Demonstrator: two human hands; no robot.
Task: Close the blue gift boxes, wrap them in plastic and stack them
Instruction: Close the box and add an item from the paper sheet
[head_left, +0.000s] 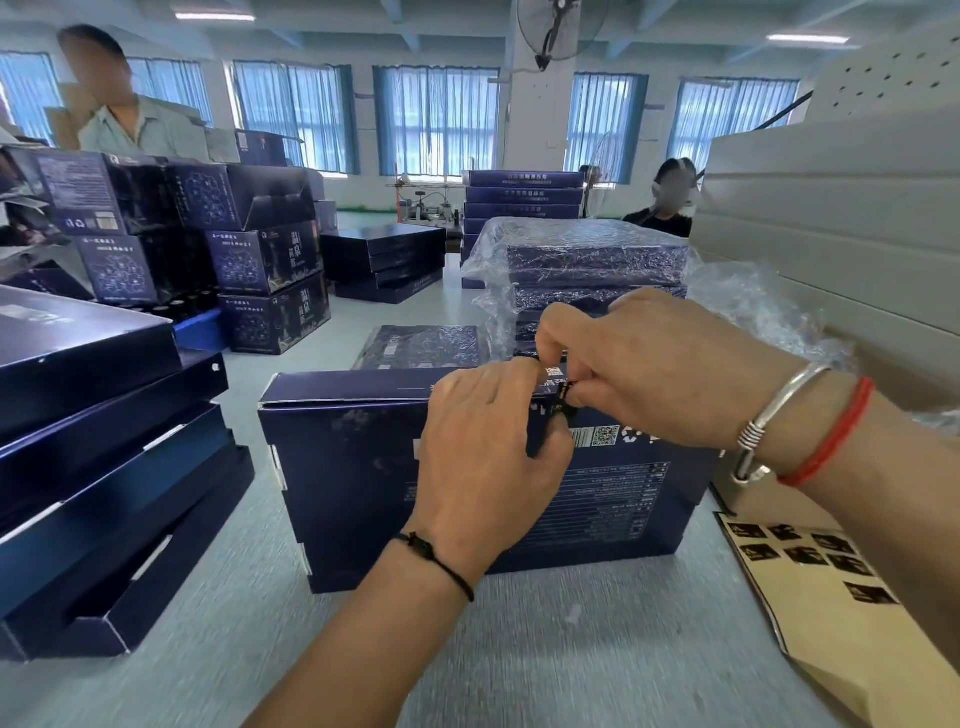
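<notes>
A dark blue gift box (353, 467) stands on its long edge in front of me on the table, its printed back facing me. My left hand (483, 457) grips the box's top edge, fingers curled over the flap. My right hand (649, 369) pinches a small black sticker (566, 395) at that same top edge, right beside my left fingers. Behind the box lies a flat blue box (421, 345). Further back a stack of plastic-wrapped blue boxes (592, 260) sits in crinkled film.
A sticker sheet (831, 587) with several black stickers lies at the right. Stacked open blue trays (104, 467) fill the left side. Piles of printed cartons (260, 260) stand at the back left. Grey panels (841, 218) rise on the right. Two people stand behind.
</notes>
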